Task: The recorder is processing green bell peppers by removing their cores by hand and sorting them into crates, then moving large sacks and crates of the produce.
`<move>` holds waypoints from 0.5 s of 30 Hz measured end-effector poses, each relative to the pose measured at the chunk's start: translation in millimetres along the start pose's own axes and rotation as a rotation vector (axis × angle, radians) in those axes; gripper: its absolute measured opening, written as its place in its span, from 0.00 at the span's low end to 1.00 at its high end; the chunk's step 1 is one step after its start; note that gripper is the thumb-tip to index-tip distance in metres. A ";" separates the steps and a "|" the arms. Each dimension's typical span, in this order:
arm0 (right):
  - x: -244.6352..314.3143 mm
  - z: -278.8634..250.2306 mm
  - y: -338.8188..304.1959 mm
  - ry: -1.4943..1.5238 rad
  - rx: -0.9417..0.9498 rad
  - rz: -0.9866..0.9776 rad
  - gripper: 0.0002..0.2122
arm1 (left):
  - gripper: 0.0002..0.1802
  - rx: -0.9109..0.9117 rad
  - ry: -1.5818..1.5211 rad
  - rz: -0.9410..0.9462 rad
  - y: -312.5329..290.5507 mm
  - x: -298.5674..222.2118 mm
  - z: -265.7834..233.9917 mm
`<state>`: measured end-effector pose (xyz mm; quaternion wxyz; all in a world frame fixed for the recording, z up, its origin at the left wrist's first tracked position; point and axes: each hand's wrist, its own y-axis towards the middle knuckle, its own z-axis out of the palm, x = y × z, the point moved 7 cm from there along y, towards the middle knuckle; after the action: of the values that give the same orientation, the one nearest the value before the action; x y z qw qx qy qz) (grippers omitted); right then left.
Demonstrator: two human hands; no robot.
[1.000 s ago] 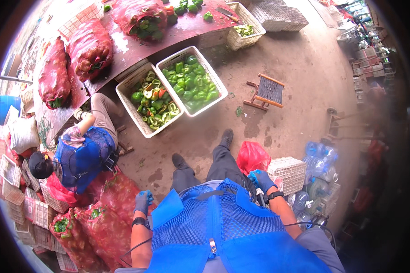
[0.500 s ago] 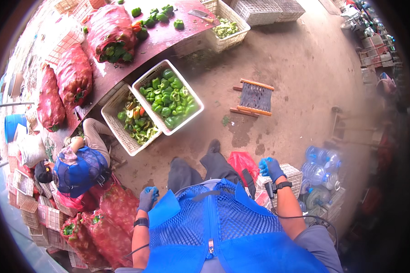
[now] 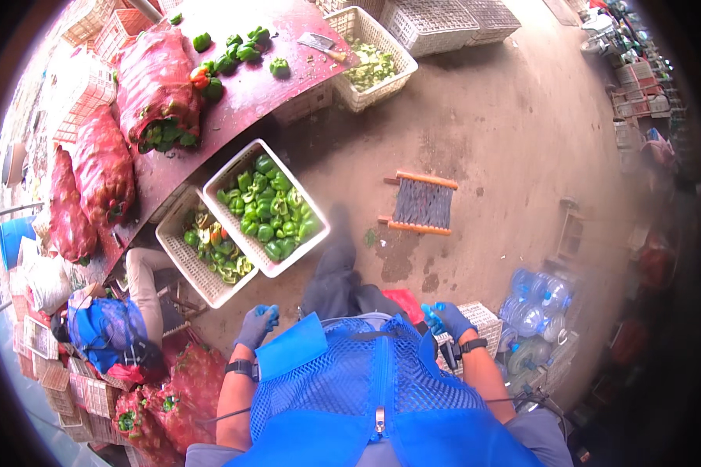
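My left hand [image 3: 257, 325], in a grey and blue glove, is held in front of my body with its fingers curled in and nothing showing in them. On the other side, my right hand [image 3: 447, 320] wears the same kind of glove; its fingers are curled too, and I see no object in them. Neither hand touches anything around it. Nearest ahead of the left hand stands a white crate of green bell peppers [image 3: 266, 208]. It overlaps a second crate [image 3: 210, 261] of pepper pieces and trimmings. Beside the right hand is a pale plastic crate [image 3: 483, 325].
A low stool [image 3: 423, 204] with a dark woven seat stands ahead. The red table [image 3: 249, 97] bears net sacks of peppers [image 3: 160, 93], loose peppers and a knife [image 3: 321, 45]. A person in blue [image 3: 113, 327] sits at left. Clear plastic bottles [image 3: 531, 303] lie at right.
I have moved forward, with one leg stepping out toward the pepper crates. The crates, table and stool now appear lower and further left. Both hands have come slightly nearer each other.
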<state>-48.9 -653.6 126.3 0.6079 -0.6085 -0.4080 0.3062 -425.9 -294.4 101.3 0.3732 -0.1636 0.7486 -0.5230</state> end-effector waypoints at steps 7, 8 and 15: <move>99.2 -18.8 -25.3 -0.131 0.060 -0.107 0.16 | 0.27 0.344 0.628 0.082 28.9 -151.1 64.7; 112.3 -26.5 -24.6 -0.138 0.056 -0.104 0.16 | 0.28 0.372 0.768 0.127 30.4 -166.3 72.9; 211.8 -40.0 -26.6 -0.324 0.110 -0.295 0.09 | 0.23 0.462 0.751 0.082 28.0 -200.8 93.8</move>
<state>84.0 -491.0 181.7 0.6050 -0.4511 -0.5674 0.3295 -219.3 -217.7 137.4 0.1224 0.1553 0.7016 -0.6846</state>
